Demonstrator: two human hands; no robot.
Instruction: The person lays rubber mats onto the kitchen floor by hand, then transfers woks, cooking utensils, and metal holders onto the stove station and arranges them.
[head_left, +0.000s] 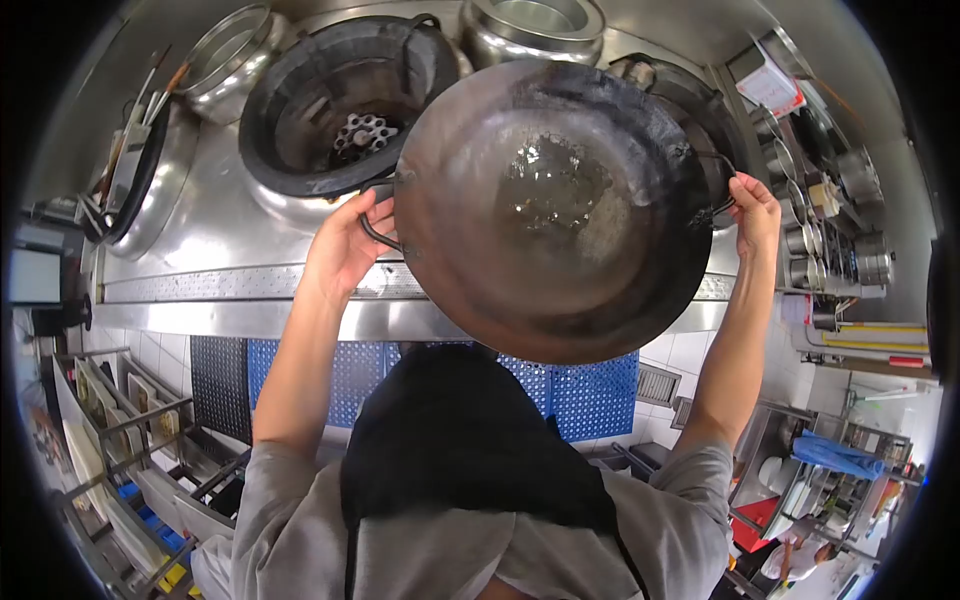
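A large dark wok [470, 270] with two loop handles is held up in front of my body, over the steel stove top. Its inside faces me, with a wet, shiny patch in the middle. My left hand [348, 245] grips the loop handle on the wok's left side. On the right side, my right hand [755, 212] has its fingers closed round the other handle. Behind the wok to the left is a round black burner ring [262, 150], with a burner head [362, 135] showing inside it.
Steel pots [235, 55] stand at the back left and another pot [535, 28] at the back. A second burner [690, 100] is partly hidden behind the wok. Pans hang on the right wall. Blue mats [595, 400] cover the floor; a person [798, 555] is at the far lower right.
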